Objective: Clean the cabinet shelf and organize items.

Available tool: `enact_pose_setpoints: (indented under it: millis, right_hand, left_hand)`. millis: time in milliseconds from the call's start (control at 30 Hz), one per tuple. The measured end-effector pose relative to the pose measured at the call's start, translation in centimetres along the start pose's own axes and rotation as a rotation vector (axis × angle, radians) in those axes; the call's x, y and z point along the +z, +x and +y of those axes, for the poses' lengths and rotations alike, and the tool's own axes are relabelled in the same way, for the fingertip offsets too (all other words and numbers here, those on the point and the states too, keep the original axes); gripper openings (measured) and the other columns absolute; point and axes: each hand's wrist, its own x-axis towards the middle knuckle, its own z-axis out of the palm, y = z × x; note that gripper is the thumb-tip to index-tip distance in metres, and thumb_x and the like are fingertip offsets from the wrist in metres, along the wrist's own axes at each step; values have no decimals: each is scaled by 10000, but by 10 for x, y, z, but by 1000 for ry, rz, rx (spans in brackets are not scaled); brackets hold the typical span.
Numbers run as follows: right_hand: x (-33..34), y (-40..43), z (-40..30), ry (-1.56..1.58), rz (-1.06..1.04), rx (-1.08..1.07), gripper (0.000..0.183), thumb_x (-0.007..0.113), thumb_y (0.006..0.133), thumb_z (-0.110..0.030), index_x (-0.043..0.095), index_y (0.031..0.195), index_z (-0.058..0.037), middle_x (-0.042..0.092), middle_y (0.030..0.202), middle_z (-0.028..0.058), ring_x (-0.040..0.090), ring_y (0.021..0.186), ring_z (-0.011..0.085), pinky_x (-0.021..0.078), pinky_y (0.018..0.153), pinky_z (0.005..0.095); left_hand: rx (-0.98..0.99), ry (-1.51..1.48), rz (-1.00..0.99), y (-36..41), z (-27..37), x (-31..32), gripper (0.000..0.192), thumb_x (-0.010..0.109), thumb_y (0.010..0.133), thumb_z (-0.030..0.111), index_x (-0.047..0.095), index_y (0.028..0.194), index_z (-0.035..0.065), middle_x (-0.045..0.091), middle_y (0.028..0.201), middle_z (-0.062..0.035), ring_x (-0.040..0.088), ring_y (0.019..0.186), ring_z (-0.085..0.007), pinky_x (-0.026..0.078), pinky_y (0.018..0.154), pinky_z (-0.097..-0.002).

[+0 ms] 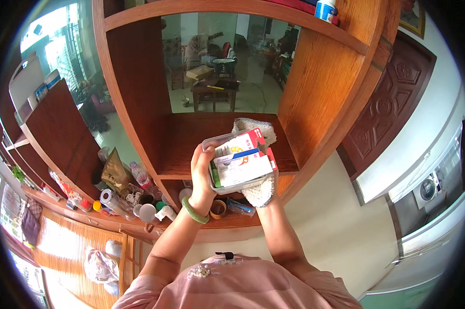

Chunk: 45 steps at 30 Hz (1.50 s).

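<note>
My left hand [202, 170] grips the left side of a clear plastic container [232, 189], thumb over the rim. A green bangle [195, 210] circles that wrist. Inside the container lie a white-and-red printed package [236, 148], a blue-and-white strip [238, 155], a white box [246, 172] and something green [215, 175]. Under and behind the container's right side, my right hand [275, 189] holds a white terry cloth [258, 191]. Most of its fingers are hidden by cloth and container. Both hands are in front of a wooden shelf compartment [201, 129].
Below left, a wooden ledge bears a plastic bottle [139, 175], a gold pouch [115, 170], a white cup [147, 212] and a brown round container [218, 208]. A wooden upright [126, 116] borders the compartment's left. A white-and-blue bottle [325, 11] stands on the shelf above.
</note>
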Motion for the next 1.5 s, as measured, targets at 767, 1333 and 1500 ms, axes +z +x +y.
enact_pose_setpoints:
  millis: [767,1333,1500]
  right_hand:
    - [-44,-22,30,-362,-53,-147,496,517,883,-296,358,1325,-136,452,1284,31,426,1172,182,358,959,397]
    - [-30,-14,30,-371,-159,-107,709,722,713,-215,355,1300,-56,454,1255,46,457,1147,179,378,974,343]
    - [-27,-19,35,-428,-22,-181,666,669,693,-135,373,1280,-26,487,1211,68,485,1121,192,401,953,342]
  left_hand:
    - [418,405,162,1,-19,4,294,390,925,214,448,1100,-16,524,931,-97,463,815,-152,398,747,-291]
    - [168,296,-4,0,11,3,244,391,896,235,468,983,20,476,840,-22,404,768,-92,369,704,-249]
    - [-103,146,27,13,8,-14,275,402,875,253,496,1017,37,505,876,-33,454,785,-117,383,700,-251]
